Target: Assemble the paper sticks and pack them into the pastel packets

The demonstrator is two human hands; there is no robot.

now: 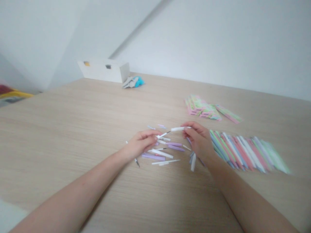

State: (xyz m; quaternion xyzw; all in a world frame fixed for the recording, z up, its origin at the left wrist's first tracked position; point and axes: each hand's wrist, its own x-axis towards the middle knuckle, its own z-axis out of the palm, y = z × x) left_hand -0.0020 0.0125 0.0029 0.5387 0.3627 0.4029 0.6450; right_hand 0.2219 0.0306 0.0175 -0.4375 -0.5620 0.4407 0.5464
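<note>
My left hand [142, 144] pinches a thin white stick [162, 135] with a dark metal shaft. My right hand [198, 139] grips a white plastic tube [178, 129], and its end lines up with the tip of that stick. The two pieces look close to touching, though the blur hides the exact join. Just below both hands lie loose lilac and white plastic sticks [160, 153], scattered on the wooden table [73, 129]. Some have thin metal tips. A few of them pass under my right wrist, where they are partly hidden.
To the right lies a wide row of pastel striped strips [245, 152]. Behind it is a pile of pink and green packets [201, 108]. A white box [104, 70] and a grey and blue cloth [133, 82] stand at the far edge, against a white wall [218, 42].
</note>
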